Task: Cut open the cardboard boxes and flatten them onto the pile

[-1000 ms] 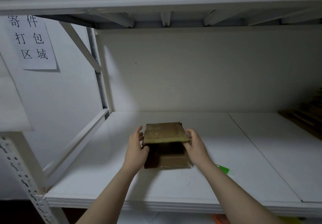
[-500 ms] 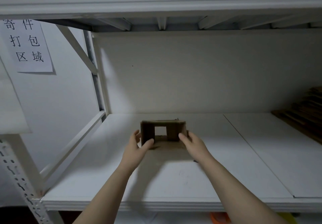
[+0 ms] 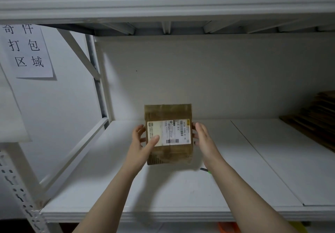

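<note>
Flipped since 0.5 s ago: small brown taped cardboard box (image 3: 168, 113) now label-forward, over white shelf (image 3: 126, 187) near back-left corner. Left hand (image 3: 142, 142) & right hand (image 3: 204, 140) grip its side edges. Prob light, bendy; keep edge hold.

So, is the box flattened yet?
Cannot tell: the box shows only its labelled face, gripped between left hand and right hand.

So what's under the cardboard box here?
White shelf shadowed by the cardboard box, and a small green object poking out at its lower right corner. Anything directly beneath is hidden.
</note>
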